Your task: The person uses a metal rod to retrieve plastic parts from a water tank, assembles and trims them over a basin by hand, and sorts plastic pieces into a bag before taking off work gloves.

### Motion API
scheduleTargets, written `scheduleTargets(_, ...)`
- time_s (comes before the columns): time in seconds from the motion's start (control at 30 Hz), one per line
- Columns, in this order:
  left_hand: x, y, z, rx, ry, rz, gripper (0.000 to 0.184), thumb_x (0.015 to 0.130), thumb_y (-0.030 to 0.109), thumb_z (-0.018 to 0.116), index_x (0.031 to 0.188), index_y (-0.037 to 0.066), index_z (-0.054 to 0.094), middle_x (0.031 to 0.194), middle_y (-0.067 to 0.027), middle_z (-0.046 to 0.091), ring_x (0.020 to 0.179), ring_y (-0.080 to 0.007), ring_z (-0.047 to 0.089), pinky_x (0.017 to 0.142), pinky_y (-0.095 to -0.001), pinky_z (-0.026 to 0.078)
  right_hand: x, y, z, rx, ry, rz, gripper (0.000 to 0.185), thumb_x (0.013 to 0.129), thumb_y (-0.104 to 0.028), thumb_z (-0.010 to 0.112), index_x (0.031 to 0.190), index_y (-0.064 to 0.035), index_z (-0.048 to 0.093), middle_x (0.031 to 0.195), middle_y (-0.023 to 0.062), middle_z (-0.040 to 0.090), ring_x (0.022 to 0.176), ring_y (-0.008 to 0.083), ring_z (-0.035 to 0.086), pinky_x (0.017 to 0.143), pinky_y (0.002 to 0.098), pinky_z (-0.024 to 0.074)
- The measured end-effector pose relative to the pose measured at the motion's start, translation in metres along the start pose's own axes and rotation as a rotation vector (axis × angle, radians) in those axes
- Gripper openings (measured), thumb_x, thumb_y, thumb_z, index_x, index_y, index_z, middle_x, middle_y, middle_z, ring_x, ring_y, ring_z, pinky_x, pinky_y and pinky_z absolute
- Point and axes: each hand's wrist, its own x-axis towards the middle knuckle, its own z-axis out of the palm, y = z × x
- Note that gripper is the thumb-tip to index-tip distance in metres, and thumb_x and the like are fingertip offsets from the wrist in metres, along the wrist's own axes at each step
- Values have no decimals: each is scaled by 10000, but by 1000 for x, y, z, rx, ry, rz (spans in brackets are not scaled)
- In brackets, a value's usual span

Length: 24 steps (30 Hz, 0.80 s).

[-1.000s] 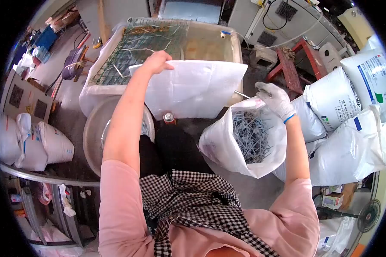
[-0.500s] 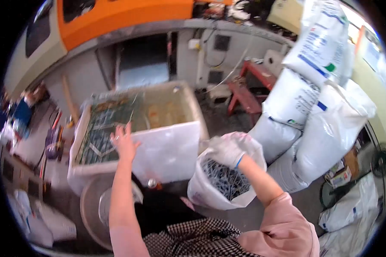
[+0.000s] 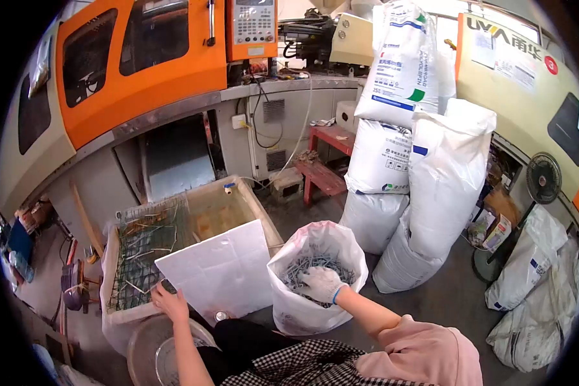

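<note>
My right hand (image 3: 321,284), in a white knit glove with a blue cuff, lies with its fingers on grey, thin, stick-like pieces (image 3: 331,260). These fill much of a white sack (image 3: 289,315) with a rolled-out rim. My bare left hand (image 3: 171,303) is at the front rim of a pale water tank (image 3: 112,273), beside the lower left edge of a white board (image 3: 222,270). Its thumb and fingers are apart; whether they touch the board I cannot tell. The board leans at the tank's front. Green netting (image 3: 145,248) with pale strips spans the tank's left part.
A round tub (image 3: 141,350) stands below my left arm. Full white sacks (image 3: 453,180) are stacked at the right, near a black fan (image 3: 543,178). A red stool (image 3: 321,177) is behind the sack of pieces. An orange machine (image 3: 148,58) lines the back.
My view has tilted up. My left hand has moved down from over the tank to its front rim. My right hand has gone from the sack's upper rim down onto the pieces.
</note>
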Motion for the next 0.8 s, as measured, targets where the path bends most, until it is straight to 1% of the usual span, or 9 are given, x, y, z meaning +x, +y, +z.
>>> scheduleTargets(0.07, -5, -1, 3, -18, -97, -103, 756, 757, 201, 767, 1373, 59, 353, 1368, -229, 365, 1323, -403, 329, 1076, -565, 221, -12, 8, 2, -11, -115, 190, 438, 878, -435, 529, 1153, -112, 638, 1113, 184, 615, 1072, 346, 598, 909, 456, 478)
scheduleTargets(0.13, -16, 5, 3, 138, -316, -378, 736, 759, 227, 768, 1361, 69, 374, 1371, -219, 393, 1307, -381, 365, 1047, -553, 283, -7, 28, 18, -73, -126, 237, 425, 877, -415, 526, 1148, -112, 650, 1132, 190, 613, 1075, 348, 601, 912, 454, 479)
scheduleTargets(0.27, -19, -2, 24, 117, -252, -209, 646, 761, 264, 764, 1303, 95, 455, 1218, -147, 573, 1172, -330, 530, 936, -507, 440, -13, 28, 28, -125, -366, 385, 383, 850, -270, 501, 1095, -42, 688, 1190, 215, 618, 1085, 352, 614, 923, 426, 489)
scheduleTargets(0.3, -19, 0, 20, 128, -253, -175, 614, 766, 271, 759, 1281, 109, 467, 1222, -159, 568, 1180, -330, 524, 935, -510, 438, -11, 30, 42, -134, -339, 395, 375, 846, -264, 499, 1050, -20, 699, 1110, 198, 662, 1041, 338, 641, 908, 426, 498)
scheduleTargets(0.33, -19, 6, 16, 141, -297, -219, 600, 776, 286, 749, 1273, 108, 463, 1235, -165, 555, 1196, -340, 509, 941, -528, 425, -7, 36, 60, -114, -395, 392, 391, 853, -353, 514, 1117, -121, 685, 1098, 178, 671, 1043, 328, 639, 902, 434, 502)
scheduleTargets(0.43, -19, 3, 33, 173, -334, -245, 627, 796, 351, 724, 1299, 116, 433, 1256, -191, 514, 1203, -378, 482, 979, -539, 381, -16, 21, 56, 30, -427, 311, 378, 859, -310, 490, 1181, -202, 657, 1123, 171, 662, 1056, 345, 628, 915, 441, 483)
scheduleTargets(0.5, -18, 5, 40, 195, -351, -227, 627, 801, 356, 718, 1306, 121, 429, 1266, -196, 501, 1206, -384, 475, 985, -546, 371, -22, 12, 44, 65, -422, 356, 370, 847, -280, 475, 1087, -104, 695, 1140, 199, 648, 1082, 353, 617, 927, 432, 486)
scheduleTargets(0.57, -17, 9, 43, 204, -351, -204, 627, 807, 360, 712, 1313, 127, 426, 1277, -200, 488, 1209, -390, 468, 991, -553, 360, -20, 12, 33, 71, -477, 356, 402, 835, -323, 510, 1147, -121, 664, 1162, 201, 637, 1087, 360, 610, 943, 441, 470)
scheduleTargets(0.8, -17, 10, 36, 137, -346, -274, 564, 815, 347, 702, 1280, 118, 478, 1289, -205, 469, 1222, -393, 444, 1003, -576, 331, 29, 49, -3, 9, -326, 310, 425, 816, -385, 561, 1086, -81, 687, 1165, 191, 637, 1079, 339, 612, 954, 410, 464)
